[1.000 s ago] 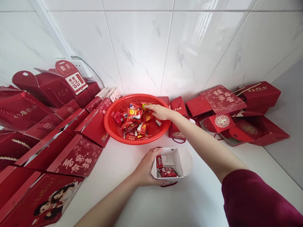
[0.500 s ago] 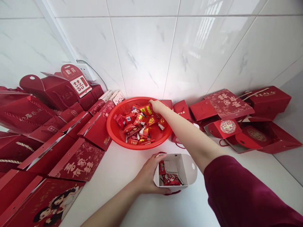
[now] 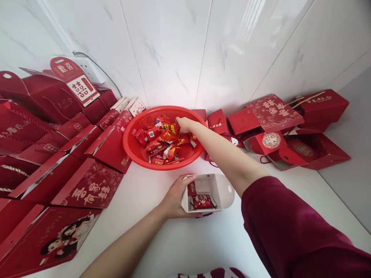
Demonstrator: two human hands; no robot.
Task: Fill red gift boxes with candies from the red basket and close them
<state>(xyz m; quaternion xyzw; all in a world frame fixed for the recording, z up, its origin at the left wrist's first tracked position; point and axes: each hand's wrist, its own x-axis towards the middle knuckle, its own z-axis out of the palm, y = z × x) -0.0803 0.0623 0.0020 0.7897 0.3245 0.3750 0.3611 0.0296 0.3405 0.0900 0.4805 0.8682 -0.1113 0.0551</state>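
Head camera view: at the left, red paper boxes [image 3: 89,183] are lined up in rows on a white table [image 3: 168,247]. Next, a red basket [image 3: 130,148] is set near the wall, and shiny wrapped packets [image 3: 166,136] are piled inside it. The packets are likely light and a bit slippery, and what is in them might be crushed by a hard squeeze, so they are best lifted softly by a wrapper edge. By the left hand [image 3: 174,199], the left side of a small open box [image 3: 216,193] is wrapped, with the thumb kept on the near side and the fingers on the far side. By the right hand [image 3: 185,124], the back right of the basket is reached into; its fingers are bent, but whether a packet is pinched cannot be told. Inside the small open box, red packs [image 3: 202,201] are seen. Its thin card seems light and easily dented, so it is best held by the walls, not by the floppy round flap [image 3: 227,191]. At the right, more red cartons [image 3: 268,112] are heaped.
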